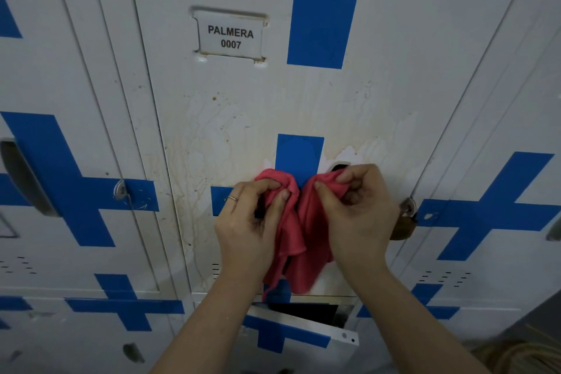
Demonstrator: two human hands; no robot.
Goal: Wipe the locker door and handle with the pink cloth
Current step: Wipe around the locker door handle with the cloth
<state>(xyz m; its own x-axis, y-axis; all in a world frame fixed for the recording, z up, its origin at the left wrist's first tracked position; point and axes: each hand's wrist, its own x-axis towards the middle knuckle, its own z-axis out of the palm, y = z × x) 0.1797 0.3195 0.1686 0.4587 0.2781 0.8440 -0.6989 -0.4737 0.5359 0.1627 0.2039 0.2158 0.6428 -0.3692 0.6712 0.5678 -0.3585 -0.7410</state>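
Observation:
The white locker door (243,118) with blue cross markings fills the middle of the head view and carries brown drip stains. A pink cloth (299,240) hangs in front of its lower half. My left hand (249,222) pinches the cloth's left top edge, and my right hand (361,212) pinches the right top edge. Just above my right hand, a dark recess (340,165) that looks like the handle shows, mostly hidden by my fingers.
A name plate (230,36) reading PALMERA 0007 sits high on the door. A brass padlock (405,225) hangs on the hasp at the door's right edge. Below, another locker's door (291,334) stands ajar. Neighbouring lockers flank both sides.

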